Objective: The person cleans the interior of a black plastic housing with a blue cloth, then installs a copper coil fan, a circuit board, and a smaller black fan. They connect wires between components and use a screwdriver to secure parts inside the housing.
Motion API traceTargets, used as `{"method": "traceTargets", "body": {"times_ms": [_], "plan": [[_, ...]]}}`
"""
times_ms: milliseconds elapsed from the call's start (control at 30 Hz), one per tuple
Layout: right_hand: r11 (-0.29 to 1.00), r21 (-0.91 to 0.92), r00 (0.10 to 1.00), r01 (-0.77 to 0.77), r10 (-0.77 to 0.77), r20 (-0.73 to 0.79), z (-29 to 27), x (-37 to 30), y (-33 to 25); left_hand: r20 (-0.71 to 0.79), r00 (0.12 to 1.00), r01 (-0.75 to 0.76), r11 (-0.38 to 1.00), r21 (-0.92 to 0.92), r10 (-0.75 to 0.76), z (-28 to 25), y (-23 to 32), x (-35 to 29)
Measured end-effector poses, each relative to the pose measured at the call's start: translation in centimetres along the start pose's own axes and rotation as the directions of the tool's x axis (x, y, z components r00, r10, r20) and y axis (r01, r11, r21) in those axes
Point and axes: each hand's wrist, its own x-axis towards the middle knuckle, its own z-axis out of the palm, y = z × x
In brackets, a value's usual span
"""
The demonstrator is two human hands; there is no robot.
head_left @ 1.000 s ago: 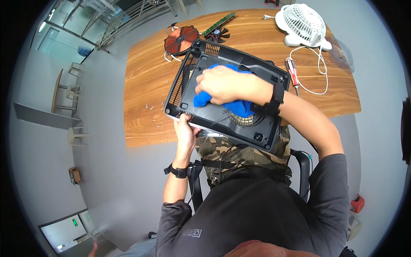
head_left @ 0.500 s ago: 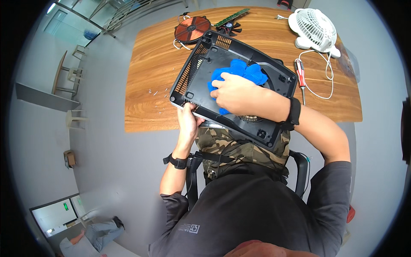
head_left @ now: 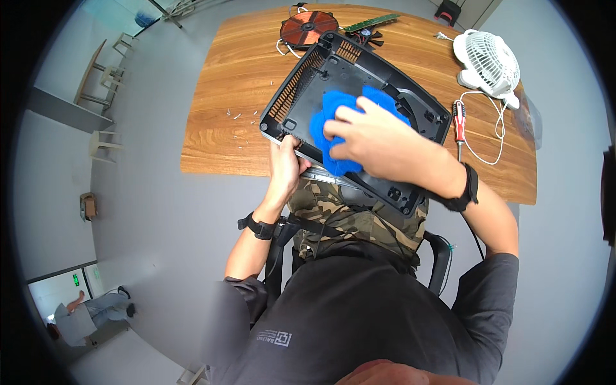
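Note:
A black plastic casing with slotted vents, like an induction cooker's bottom shell, is tilted over my lap and the table's near edge. My left hand grips its near left edge, fingers partly hidden beneath and behind the rim. Inside the casing lies a bunched blue cloth. My right hand presses this cloth against the inner floor, fingers bent into it. Under the casing's near side, part of a silvery flat piece shows; most of it is hidden.
On the wooden table stand a copper coil, a small black fan and a green circuit board at the back. A white fan with a cable and a red-handled screwdriver lie right. Small screws are scattered left.
My right hand has slid the cloth toward the casing's near right part, and the cloth's folds have changed. My left hand keeps its grip. The whole view has shifted a little.

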Motion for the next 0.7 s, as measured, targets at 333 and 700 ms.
{"method": "traceTargets", "body": {"times_ms": [333,700], "plan": [[0.979,-0.001,0.978,-0.204,0.204,0.036,0.9,-5.3,1.6,-0.063,0.998,0.001,0.998,-0.057,-0.004,0.1,-1.1,0.4],[0.899,-0.081,0.902,-0.430,0.425,-0.070,1.2,-7.7,3.4,-0.005,1.000,-0.031,0.991,-0.133,0.031,0.3,-1.2,0.5]]}}
